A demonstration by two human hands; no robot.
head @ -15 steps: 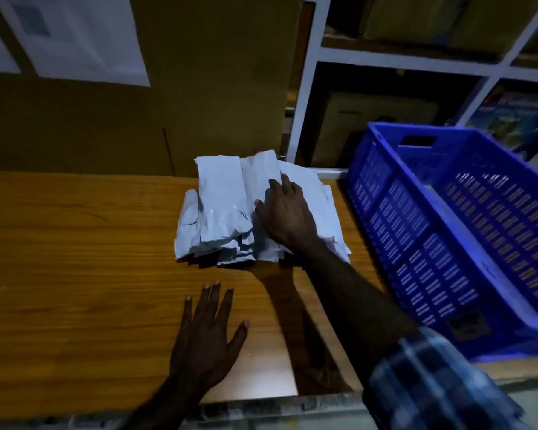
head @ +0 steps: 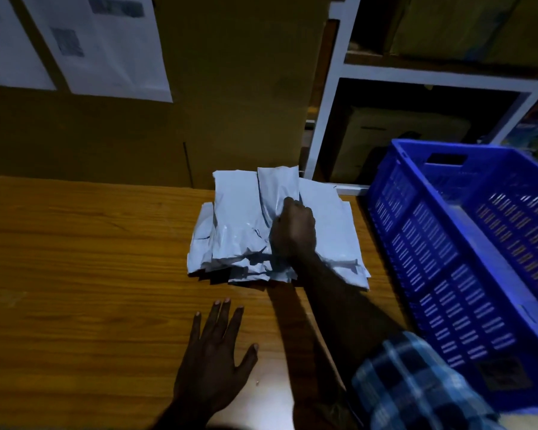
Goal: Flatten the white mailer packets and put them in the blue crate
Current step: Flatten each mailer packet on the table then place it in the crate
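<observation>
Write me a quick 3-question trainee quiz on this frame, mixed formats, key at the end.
1. True or false: the left hand is gripping a packet.
2. Multiple choice: where is the blue crate relative to the pile of white mailer packets?
A. To its right on the wooden table
B. To its left
C. On top of it
3. Fill in: the right hand has its fingers curled on the ____.

Key:
1. False. It lies flat, fingers spread, on the table in front of the pile.
2. A.
3. Packets, on the top of the pile.
</observation>
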